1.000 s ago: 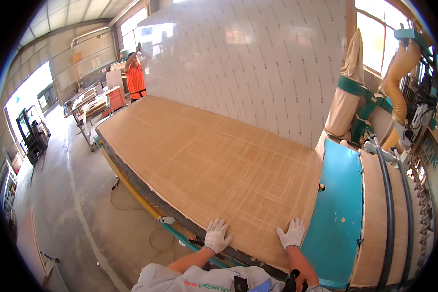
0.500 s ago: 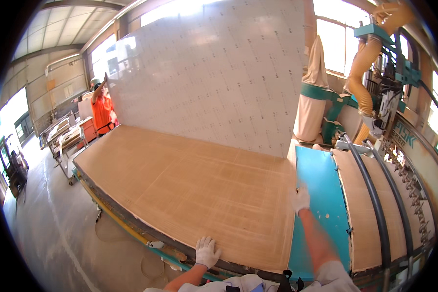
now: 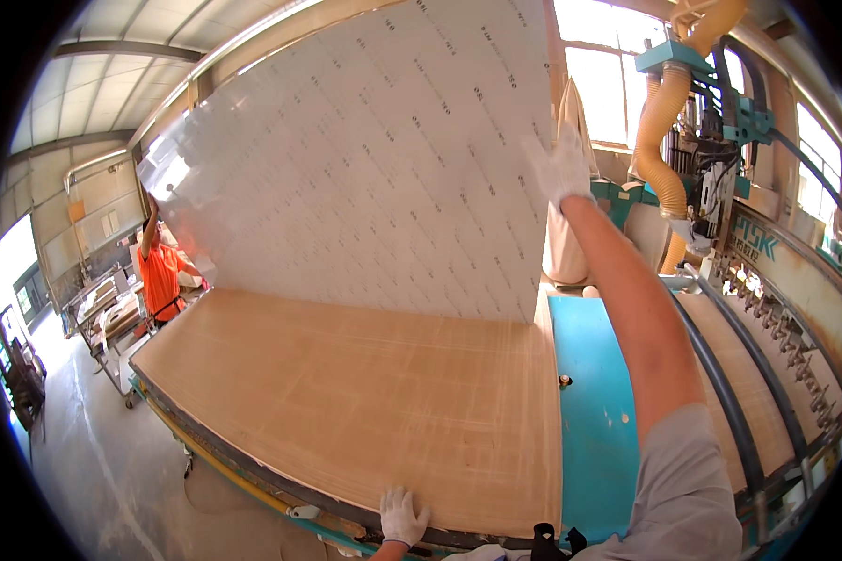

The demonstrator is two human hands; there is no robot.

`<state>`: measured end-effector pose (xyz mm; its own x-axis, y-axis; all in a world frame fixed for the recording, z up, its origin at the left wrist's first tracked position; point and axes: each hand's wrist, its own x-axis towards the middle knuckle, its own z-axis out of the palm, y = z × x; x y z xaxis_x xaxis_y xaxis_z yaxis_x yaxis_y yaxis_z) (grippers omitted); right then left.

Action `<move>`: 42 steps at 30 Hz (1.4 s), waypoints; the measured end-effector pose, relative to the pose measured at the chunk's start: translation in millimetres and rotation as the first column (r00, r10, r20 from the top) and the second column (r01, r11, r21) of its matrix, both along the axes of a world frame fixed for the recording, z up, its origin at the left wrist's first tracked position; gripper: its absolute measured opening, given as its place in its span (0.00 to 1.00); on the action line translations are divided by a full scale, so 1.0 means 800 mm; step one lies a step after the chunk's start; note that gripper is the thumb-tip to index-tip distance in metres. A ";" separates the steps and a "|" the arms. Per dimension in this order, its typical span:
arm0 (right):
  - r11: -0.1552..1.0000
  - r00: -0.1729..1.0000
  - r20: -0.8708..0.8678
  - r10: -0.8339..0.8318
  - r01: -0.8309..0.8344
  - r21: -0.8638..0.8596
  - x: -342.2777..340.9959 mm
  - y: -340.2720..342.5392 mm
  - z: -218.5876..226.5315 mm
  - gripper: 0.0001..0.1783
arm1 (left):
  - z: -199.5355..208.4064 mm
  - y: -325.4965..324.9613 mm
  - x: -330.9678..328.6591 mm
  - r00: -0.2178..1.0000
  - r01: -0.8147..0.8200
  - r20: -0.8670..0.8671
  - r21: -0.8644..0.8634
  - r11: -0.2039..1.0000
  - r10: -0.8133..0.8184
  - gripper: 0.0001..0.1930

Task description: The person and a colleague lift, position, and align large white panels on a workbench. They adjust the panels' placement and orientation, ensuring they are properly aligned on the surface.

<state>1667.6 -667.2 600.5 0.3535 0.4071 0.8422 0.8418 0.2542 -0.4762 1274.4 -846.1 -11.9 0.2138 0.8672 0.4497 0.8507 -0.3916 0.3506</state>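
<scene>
My left hand (image 3: pixel 402 517), in a white glove, lies flat with fingers spread on the near edge of a large brown board (image 3: pixel 346 402). My right hand (image 3: pixel 563 170), also gloved, is raised at the end of an outstretched arm. Its fingers look apart, slightly smeared by motion, beside the right edge of a big glossy grey sheet (image 3: pixel 374 178) covered in small dark printed marks. Whether it touches that edge I cannot tell. The sheet stands upright on the far part of the board. At its left edge a person in an orange top (image 3: pixel 161 276) has a hand raised against it.
Right of the board runs a blue surface (image 3: pixel 589 402), then a machine bed with black rails (image 3: pixel 720 383). Behind it stand machinery with a yellow ribbed hose (image 3: pixel 662 140) and a pale dust bag (image 3: pixel 563 248). A cart of scraps (image 3: pixel 108 313) and a forklift (image 3: pixel 17 369) are at left.
My right hand has risen from the board's right side to the sheet's right edge. The left hand stays on the board. The view has shifted, and the sheet appears closer and more tilted.
</scene>
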 end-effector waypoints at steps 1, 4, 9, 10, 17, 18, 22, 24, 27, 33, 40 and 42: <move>0.986 0.996 -0.011 -0.085 0.086 0.142 0.005 0.018 0.034 0.57 | 0.001 0.002 0.002 1.000 0.002 0.006 -0.021 1.000 -0.002 0.29; 0.963 0.978 -0.191 -0.087 0.132 0.236 -0.021 0.005 0.148 0.57 | -0.020 0.001 -0.002 1.000 -0.006 -0.002 -0.050 0.999 0.006 0.32; 0.815 0.932 -0.361 -0.022 0.226 0.534 -0.109 -0.109 0.177 0.52 | -0.007 -0.003 -0.002 0.999 -0.005 0.044 -0.097 0.995 0.010 0.40; 0.666 0.951 -0.308 0.001 0.229 0.710 -0.131 -0.127 0.152 0.51 | -0.011 0.006 0.001 0.999 0.015 0.052 -0.114 0.993 -0.009 0.42; 0.587 0.893 -0.270 0.361 0.008 0.810 -0.254 -0.296 -0.057 0.32 | 0.287 0.000 0.011 0.420 0.367 0.833 0.208 0.907 -0.361 0.41; 0.540 0.861 -0.303 0.409 0.039 0.841 -0.272 -0.311 -0.080 0.31 | 0.337 -0.018 0.010 0.156 0.454 0.880 0.340 0.824 -0.449 0.43; 0.486 0.888 -0.061 -0.456 0.306 0.819 -0.263 -0.392 -0.200 0.19 | 0.442 -0.134 -0.005 -0.365 0.677 0.885 0.466 0.570 -0.290 0.53; 0.487 0.981 -0.187 -0.044 0.185 0.853 -0.291 -0.423 -0.268 0.31 | 0.458 -0.190 -0.026 -0.422 0.753 0.896 0.429 0.499 -0.134 0.58; 0.596 0.958 -0.185 0.221 0.018 0.803 -0.309 -0.488 -0.355 0.44 | 0.440 -0.257 -0.050 -0.320 0.822 0.947 0.278 0.496 0.001 0.59; 0.886 0.828 -0.322 0.459 -0.399 0.237 -0.335 -0.644 -0.521 0.41 | 0.335 -0.338 -0.087 -0.388 0.860 0.782 0.115 0.498 0.489 0.39; 0.672 0.113 -0.973 -0.200 -0.706 -0.221 -0.334 -0.702 -0.656 0.17 | 0.069 -0.359 -0.116 -0.306 0.819 0.517 -0.285 0.498 0.800 0.25; 0.643 0.245 -0.942 -0.230 -0.689 -0.336 -0.311 -0.708 -0.748 0.18 | 0.044 -0.354 -0.096 -0.235 0.804 0.493 -0.386 0.453 0.838 0.23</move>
